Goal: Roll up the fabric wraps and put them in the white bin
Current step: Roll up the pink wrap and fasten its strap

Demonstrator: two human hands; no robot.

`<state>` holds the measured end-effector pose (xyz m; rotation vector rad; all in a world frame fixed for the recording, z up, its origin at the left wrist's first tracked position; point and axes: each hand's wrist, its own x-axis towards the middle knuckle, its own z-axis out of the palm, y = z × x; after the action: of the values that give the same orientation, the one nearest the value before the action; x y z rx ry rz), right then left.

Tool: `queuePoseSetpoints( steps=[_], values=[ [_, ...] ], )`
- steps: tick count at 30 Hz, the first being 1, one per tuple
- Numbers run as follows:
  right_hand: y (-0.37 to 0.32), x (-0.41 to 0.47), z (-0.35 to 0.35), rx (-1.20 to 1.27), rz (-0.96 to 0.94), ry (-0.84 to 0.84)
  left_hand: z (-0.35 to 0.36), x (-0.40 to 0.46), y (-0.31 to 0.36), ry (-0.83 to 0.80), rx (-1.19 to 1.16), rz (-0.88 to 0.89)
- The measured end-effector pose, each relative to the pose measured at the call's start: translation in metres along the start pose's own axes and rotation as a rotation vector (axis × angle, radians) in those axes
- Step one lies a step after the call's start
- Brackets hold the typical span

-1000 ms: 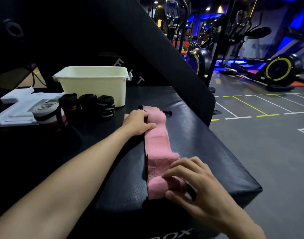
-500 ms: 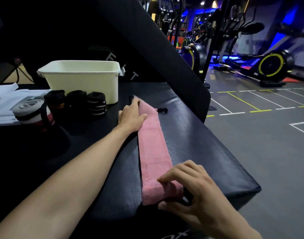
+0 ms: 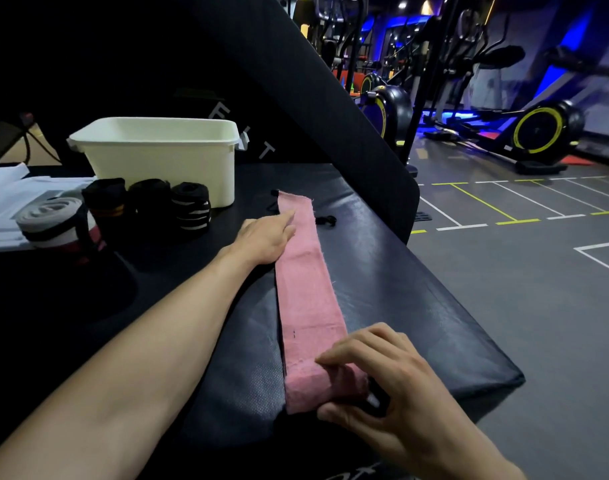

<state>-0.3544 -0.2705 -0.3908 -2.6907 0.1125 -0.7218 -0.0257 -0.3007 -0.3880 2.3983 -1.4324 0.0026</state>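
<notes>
Smoothed out since a second ago, the pink wrap now lies straight and flat along the black counter, its earlier wrinkles gone; the left hand has slid farther up its left edge.

Nearest, the right hand grips the rolled near end of the wrap, fingers curled over the top and thumb beneath; a small roll has formed there by the counter's near edge; farther along, the left hand rests flat with straight fingers on the strip's far portion, holding nothing; a black loop lies just beside the far end.

Left of that, 4 rolled wraps stand in a row: 1 grey, 3 black; behind them sits the white bin, apart from the pink strip; gym machines stand well beyond.
</notes>
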Motion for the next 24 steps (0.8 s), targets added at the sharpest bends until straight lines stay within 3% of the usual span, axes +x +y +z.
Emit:
queuePoseSetpoints(
  steps=[12,19,24],
  values=[
    [-0.002,0.002,0.003,-0.088,-0.027,0.029,0.007,0.021,0.016,0.121,0.348,-0.114],
    [-0.005,0.004,0.005,-0.144,-0.044,0.04,0.003,0.015,0.021,0.385,0.342,0.013],
    [-0.007,0.003,0.005,-0.182,-0.061,0.045,0.0,0.017,0.023,0.389,0.368,0.048]
  ],
)
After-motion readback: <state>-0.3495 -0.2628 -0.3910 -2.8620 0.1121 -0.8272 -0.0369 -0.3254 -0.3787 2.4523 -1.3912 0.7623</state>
